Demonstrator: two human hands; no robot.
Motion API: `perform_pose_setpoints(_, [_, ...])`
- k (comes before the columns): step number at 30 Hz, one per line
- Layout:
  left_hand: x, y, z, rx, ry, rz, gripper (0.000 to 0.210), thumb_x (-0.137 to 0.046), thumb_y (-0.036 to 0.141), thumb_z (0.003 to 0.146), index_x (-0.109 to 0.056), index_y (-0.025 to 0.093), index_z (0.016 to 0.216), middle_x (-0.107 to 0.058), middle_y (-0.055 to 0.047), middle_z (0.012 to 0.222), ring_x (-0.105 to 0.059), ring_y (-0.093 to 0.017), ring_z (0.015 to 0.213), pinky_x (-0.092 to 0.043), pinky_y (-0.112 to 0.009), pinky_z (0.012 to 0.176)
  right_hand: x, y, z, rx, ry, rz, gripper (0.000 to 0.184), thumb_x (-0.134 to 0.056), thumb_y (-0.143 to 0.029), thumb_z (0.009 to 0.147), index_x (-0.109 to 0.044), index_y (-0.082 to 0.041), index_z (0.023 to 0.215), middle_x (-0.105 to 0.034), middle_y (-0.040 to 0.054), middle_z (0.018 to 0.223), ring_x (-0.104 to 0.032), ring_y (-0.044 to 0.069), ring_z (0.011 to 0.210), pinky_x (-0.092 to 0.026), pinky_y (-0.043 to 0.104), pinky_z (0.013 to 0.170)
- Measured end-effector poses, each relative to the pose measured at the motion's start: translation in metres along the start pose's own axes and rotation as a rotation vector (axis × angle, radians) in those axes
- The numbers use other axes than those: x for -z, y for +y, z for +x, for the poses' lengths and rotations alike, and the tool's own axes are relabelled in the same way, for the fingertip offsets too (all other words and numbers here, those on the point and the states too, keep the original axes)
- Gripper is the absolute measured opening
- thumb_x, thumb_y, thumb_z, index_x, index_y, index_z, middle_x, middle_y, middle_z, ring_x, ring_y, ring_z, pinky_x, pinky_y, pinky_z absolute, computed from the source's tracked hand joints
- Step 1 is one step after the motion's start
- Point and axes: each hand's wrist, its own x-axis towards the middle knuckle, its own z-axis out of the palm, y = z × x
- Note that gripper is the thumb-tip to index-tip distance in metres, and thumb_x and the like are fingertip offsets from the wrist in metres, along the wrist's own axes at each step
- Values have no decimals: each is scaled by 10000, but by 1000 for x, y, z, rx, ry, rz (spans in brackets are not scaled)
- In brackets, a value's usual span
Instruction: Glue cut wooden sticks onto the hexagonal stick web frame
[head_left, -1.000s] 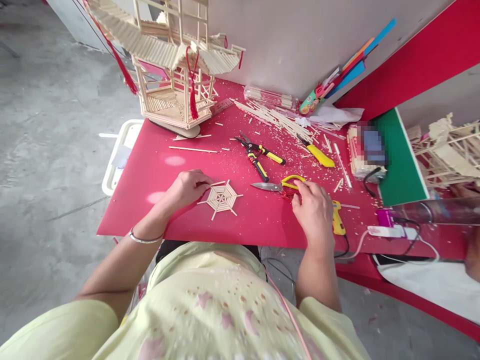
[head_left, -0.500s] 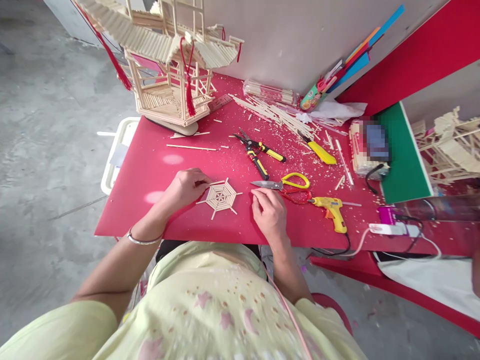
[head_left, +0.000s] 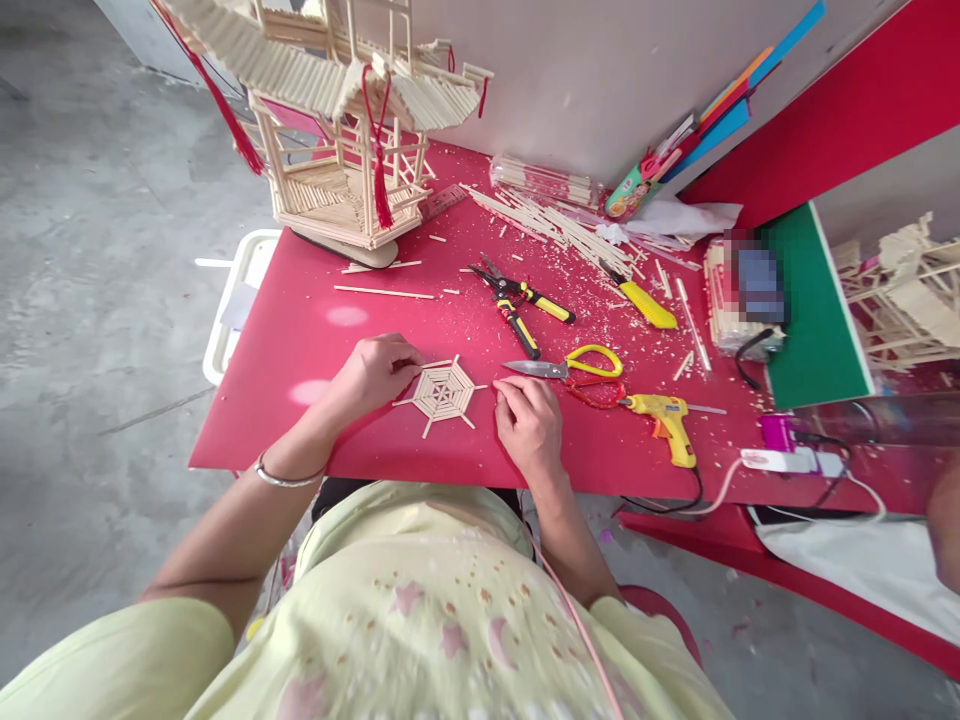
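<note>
A small hexagonal web of thin wooden sticks (head_left: 442,393), with spokes poking past its edge, lies flat on the red table. My left hand (head_left: 379,372) is closed in a pinch at the web's upper-left spoke end. On the other side, my right hand (head_left: 529,415) rests with curled fingers, its fingertips just short of the right-hand spoke; whether they hold anything small is hidden. Beyond the right hand lie scissors (head_left: 541,369) with yellow and red handles, slightly open. A yellow glue gun (head_left: 664,418) sits farther right.
A stick-built pavilion (head_left: 337,190) with red tassels stands at the back left. Pliers (head_left: 517,300), a yellow-handled knife (head_left: 643,302) and loose sticks (head_left: 559,225) lie among shavings. A power strip (head_left: 787,460) is at the right, and cords hang over the front edge.
My right hand has moved slightly left, closer to the web's right spoke. My left hand keeps its place at the web's upper left.
</note>
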Motion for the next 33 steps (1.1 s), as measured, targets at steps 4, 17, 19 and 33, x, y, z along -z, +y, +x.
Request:
perform_pose_setpoints(4, [0, 0, 0, 8, 0, -5, 234, -582, 296, 838, -775, 165, 820, -731, -73, 841, -619, -152, 677, -487, -272, 688, 0, 0, -1, -1, 2, -1, 320, -527, -150, 990, -731, -255, 1213, -730, 82, 1160, -642, 251, 1102, -528, 444, 1028])
perform_pose_setpoints(17, [0, -1, -1, -2, -10, -14, 233, -573, 256, 852, -784, 159, 867, -727, -80, 876, -634, -169, 716, -487, -284, 711, 8, -30, 60, 55, -83, 110, 273, -529, -328, 1064, -755, -285, 1211, -678, 67, 1024, -643, 206, 1014, -519, 345, 965])
perform_pose_setpoints(19, [0, -1, -1, -7, -8, -20, 230, -567, 240, 859, -783, 161, 873, -725, -80, 880, -639, -173, 728, -491, -287, 721, 9, -33, 81, 113, -169, 104, 225, -585, -318, 1042, -784, -281, 1138, -672, 55, 994, -630, 197, 990, -502, 323, 927])
perform_pose_setpoints(33, [-3, -4, 0, -39, 41, -23, 220, -555, 180, 859, -773, 154, 864, -736, -75, 883, -666, -175, 774, -506, -283, 747, -15, -36, 174, 213, -913, 63, 171, -704, -349, 906, -842, -280, 982, -810, 11, 1020, -681, 165, 876, -376, 261, 700])
